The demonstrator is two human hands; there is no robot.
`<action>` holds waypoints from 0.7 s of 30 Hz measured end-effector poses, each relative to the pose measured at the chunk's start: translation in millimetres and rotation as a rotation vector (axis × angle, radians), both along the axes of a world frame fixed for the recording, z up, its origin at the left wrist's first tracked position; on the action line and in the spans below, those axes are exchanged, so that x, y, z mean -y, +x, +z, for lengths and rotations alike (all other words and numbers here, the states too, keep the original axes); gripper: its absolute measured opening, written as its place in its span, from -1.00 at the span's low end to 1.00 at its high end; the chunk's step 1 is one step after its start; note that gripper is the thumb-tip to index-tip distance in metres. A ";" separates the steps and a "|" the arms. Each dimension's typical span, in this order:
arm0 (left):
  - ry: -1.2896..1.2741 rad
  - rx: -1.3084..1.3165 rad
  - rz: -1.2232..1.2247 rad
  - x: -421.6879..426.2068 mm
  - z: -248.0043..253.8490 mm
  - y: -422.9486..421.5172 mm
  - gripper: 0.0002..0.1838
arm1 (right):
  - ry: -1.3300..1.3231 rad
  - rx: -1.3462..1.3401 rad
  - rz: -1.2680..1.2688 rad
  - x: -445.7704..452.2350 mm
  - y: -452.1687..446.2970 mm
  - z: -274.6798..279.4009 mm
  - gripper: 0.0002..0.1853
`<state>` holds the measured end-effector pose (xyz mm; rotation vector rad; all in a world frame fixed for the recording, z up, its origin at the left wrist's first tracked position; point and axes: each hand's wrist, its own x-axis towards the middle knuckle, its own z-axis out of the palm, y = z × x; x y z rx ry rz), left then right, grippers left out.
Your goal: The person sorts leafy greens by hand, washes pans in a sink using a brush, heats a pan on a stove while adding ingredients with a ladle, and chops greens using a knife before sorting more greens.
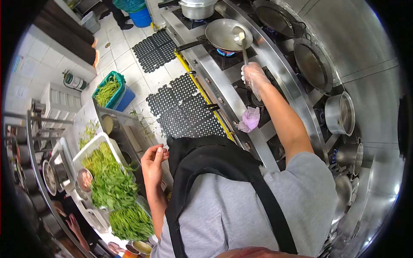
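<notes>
My right hand (254, 76), in a clear plastic glove, is closed on the handle of a metal ladle (244, 48). The ladle's bowl, with something pale in it, is over the right side of a wok (223, 35). Blue flame shows under the wok, whose black handle points left. A crumpled purple cloth (249, 119) lies on the stove edge below my right hand. Bare and raised near my waist, my left hand (155, 159) has its fingers curled with the thumb against them; nothing shows in it. Nearest to it is the counter with green vegetables (112, 185).
A lidded pot (198, 8) stands beyond the wok. Dark pans (310, 64) and a steel pot (340, 114) line the stove's right. Black mats (185, 107) cover the floor beside a yellow rail. A green-lined bin (122, 88) holds stems. Another person's hands (74, 223) show at lower left.
</notes>
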<state>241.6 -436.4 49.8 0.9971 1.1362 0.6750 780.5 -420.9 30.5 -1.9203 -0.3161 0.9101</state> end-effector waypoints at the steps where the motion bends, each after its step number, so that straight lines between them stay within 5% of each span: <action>1: -0.007 -0.001 -0.019 -19.3 -1.3 5.2 -0.68 | 0.065 -0.077 -0.004 -4.2 -3.0 -6.6 -0.88; 6: 0.096 -0.063 -0.213 -134.0 -13.6 42.0 -0.63 | 0.038 -0.252 -0.079 -36.4 -2.0 10.2 -0.87; 10: -0.081 0.207 -0.279 -226.5 13.2 69.1 -0.63 | -0.110 0.082 0.013 -30.4 -14.0 15.0 -0.86; 14: 0.047 0.242 -0.403 -323.8 23.5 96.7 -0.61 | -0.230 0.198 -0.130 -56.3 -72.3 45.1 -0.70; 16: 0.021 0.288 -0.470 -367.1 30.3 109.9 -0.64 | -0.130 0.063 -0.191 -64.8 -56.0 -8.0 -0.73; 17: -0.002 0.299 -0.494 -387.0 28.6 115.9 -0.64 | -0.141 0.061 -0.207 -73.0 -55.9 -6.9 -0.73; 20: 0.035 0.214 -0.549 -442.0 15.6 130.8 -0.65 | 0.299 -0.516 -0.454 -100.3 -60.4 14.3 -0.87; 21: 0.094 0.121 -0.564 -458.3 3.7 134.3 -0.65 | 0.256 -0.488 -0.426 -107.1 -61.2 29.0 -0.87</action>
